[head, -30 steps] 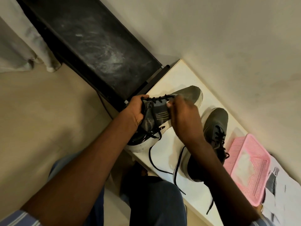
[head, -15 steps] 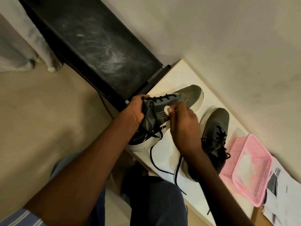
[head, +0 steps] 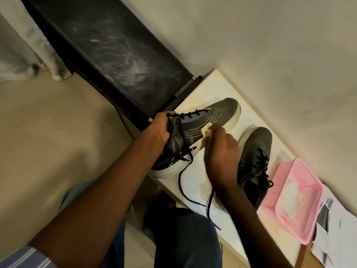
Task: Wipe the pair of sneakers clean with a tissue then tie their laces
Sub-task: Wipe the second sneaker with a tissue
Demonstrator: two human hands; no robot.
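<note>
On the white table (head: pixel 216 89), right hand (head: pixel 220 151) pinches tissue (head: pixel 265 130) against sneaker (head: pixel 210 120).

I tilt one grey sneaker (head: pixel 204 124), laces (head: pixel 190 192) loose, tissue (head: pixel 264 130) on its side; its mate (head: pixel 257 157) lies at four o'clock.

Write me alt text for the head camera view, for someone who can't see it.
A person's left hand grips a grey sneaker by its tongue end while the right hand pinches a white tissue against the shoe's side. Its black laces hang untied over a white table; the second sneaker and a pink basket sit to the right.
</note>
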